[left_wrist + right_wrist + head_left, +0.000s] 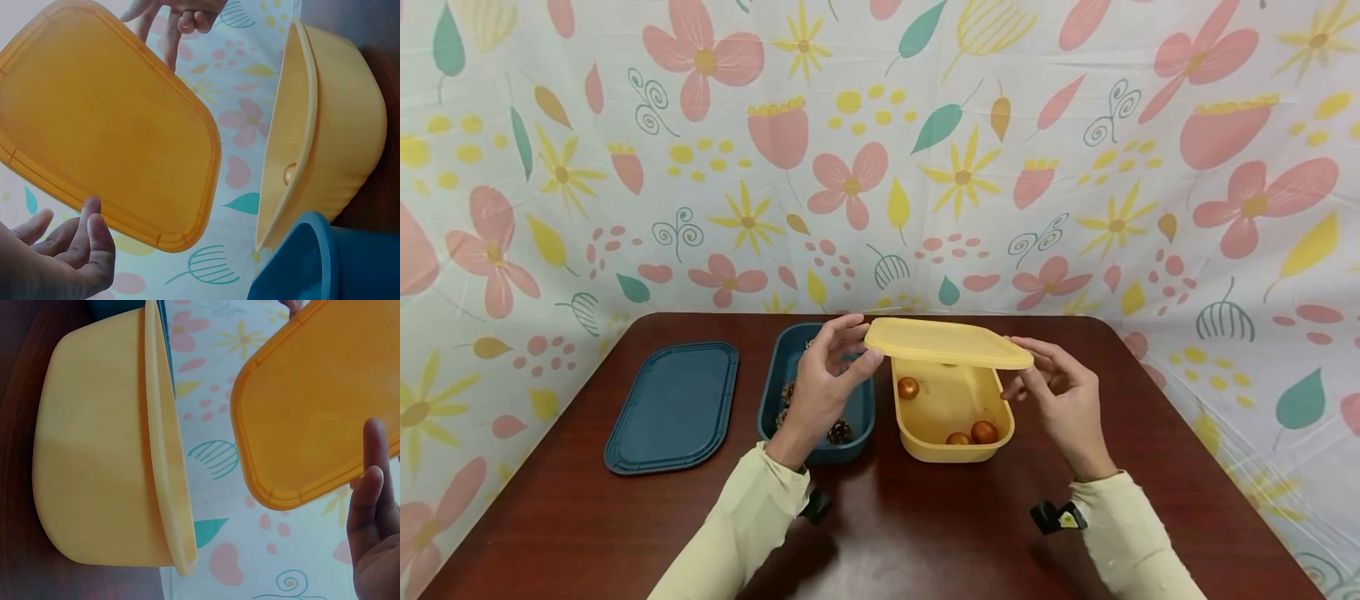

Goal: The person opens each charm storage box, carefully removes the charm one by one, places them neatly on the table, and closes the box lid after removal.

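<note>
Both hands hold a yellow lid (943,342) up over a yellow container (951,454). The left hand (823,387) pinches the lid's left edge, while the right hand (1063,396) grips its right edge. The lid tilts slightly and hides the back part of the container. From below, the lid's underside (112,119) looks deep orange in the left wrist view, well apart from the container's rim. Inside the container lie a shiny copper-coloured ball (907,387) at the left and two more balls (984,432) at the front right.
Left of the yellow container stands a blue container (838,452) holding several pine cones (839,432), partly hidden by the left hand. A blue lid (673,408) lies flat on the dark wooden table (895,533), further left. Behind the table hangs a flower-patterned cloth (850,100).
</note>
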`<state>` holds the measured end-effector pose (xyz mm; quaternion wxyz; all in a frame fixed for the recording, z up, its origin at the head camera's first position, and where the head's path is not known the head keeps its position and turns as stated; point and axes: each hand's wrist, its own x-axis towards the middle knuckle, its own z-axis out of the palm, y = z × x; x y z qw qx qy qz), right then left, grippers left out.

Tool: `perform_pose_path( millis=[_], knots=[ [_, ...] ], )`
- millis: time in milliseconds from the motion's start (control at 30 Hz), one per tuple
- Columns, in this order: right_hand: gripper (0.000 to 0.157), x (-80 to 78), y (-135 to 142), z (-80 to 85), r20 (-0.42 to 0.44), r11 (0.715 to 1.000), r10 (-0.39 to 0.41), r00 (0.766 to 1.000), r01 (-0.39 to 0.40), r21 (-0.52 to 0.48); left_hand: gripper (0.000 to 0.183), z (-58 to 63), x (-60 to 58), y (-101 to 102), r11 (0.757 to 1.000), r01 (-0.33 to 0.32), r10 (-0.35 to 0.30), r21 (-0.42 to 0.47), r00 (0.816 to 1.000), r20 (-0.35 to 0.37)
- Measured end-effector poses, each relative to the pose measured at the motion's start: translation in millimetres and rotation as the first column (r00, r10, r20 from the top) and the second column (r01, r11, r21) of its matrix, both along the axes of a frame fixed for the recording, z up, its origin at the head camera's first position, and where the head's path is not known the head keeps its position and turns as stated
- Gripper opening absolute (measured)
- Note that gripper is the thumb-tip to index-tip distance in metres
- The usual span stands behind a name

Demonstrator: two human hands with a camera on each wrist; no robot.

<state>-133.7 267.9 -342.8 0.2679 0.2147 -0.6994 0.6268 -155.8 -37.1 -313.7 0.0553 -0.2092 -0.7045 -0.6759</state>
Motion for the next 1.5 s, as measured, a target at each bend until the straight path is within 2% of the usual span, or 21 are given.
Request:
perform_pose_path(
  millis=[200, 367, 500, 633, 733, 867, 933, 1000, 1100, 1267, 1400, 1500],
  knots=[
    [0.030, 2.1, -2.4, -0.8, 0.075, 0.995, -0.093, 0.993, 0.094, -0.014, 0.051, -3.4, 2.5, -1.5, 0.999, 0.027, -0.027, 0.025, 0.999, -0.020],
    [0.030, 3.5, -4.8, 0.2, 0.076, 0.994, -0.083, 0.994, 0.087, -0.064, 0.057, -7.2, 4.8, -2.3, 0.999, 0.038, -0.037, 0.011, 0.994, -0.102],
    [0.029, 4.3, -6.8, 0.9, 0.088, 0.990, -0.097, 0.991, 0.106, -0.098, 0.061, -10.8, 5.8, -0.4, 0.999, 0.018, -0.023, -0.032, 0.986, -0.164],
    [0.026, 5.5, -9.8, 2.2, 0.114, 0.978, -0.132, 0.985, 0.148, -0.145, 0.062, -17.0, 5.5, 2.6, 0.994, -0.031, 0.007, -0.103, 0.974, -0.226],
    [0.023, 5.6, -13.6, 3.8, 0.138, 0.965, -0.158, 0.978, 0.183, -0.188, 0.068, -22.5, 5.2, 4.1, 0.986, -0.065, 0.015, -0.156, 0.952, -0.305],
    [0.026, 3.6, -19.8, 7.2, 0.157, 0.948, -0.200, 0.967, 0.232, -0.217, 0.074, -29.7, 3.0, 6.0, 0.974, -0.094, -0.002, -0.205, 0.905, -0.425],
    [0.027, 1.6, -22.6, 8.8, 0.161, 0.941, -0.218, 0.963, 0.251, -0.227, 0.071, -32.5, 2.0, 6.9, 0.963, -0.135, 0.012, -0.232, 0.885, -0.466],
    [0.029, -0.9, -24.8, 10.6, 0.161, 0.933, -0.236, 0.958, 0.269, -0.237, 0.066, -34.7, 0.9, 7.7, 0.950, -0.183, 0.038, -0.254, 0.873, -0.486],
    [0.029, -4.6, -26.4, 13.2, 0.159, 0.920, -0.255, 0.954, 0.290, -0.265, 0.059, -36.5, -0.1, 8.0, 0.931, -0.229, 0.071, -0.283, 0.877, -0.476],
    [0.031, -10.0, -25.6, 16.1, 0.184, 0.917, -0.272, 0.945, 0.313, -0.249, 0.050, -37.6, -1.9, 5.7, 0.948, -0.171, 0.043, -0.270, 0.905, -0.422],
    [0.031, -13.7, -24.5, 15.1, 0.248, 0.919, -0.311, 0.917, 0.357, -0.167, 0.048, -37.5, -4.2, 4.6, 0.961, -0.104, -0.004, -0.256, 0.922, -0.387],
    [0.030, -14.7, -24.1, 12.7, 0.302, 0.920, -0.349, 0.887, 0.386, -0.068, 0.051, -39.4, -4.8, 5.1, 0.951, -0.103, -0.006, -0.291, 0.936, -0.352]
  ],
)
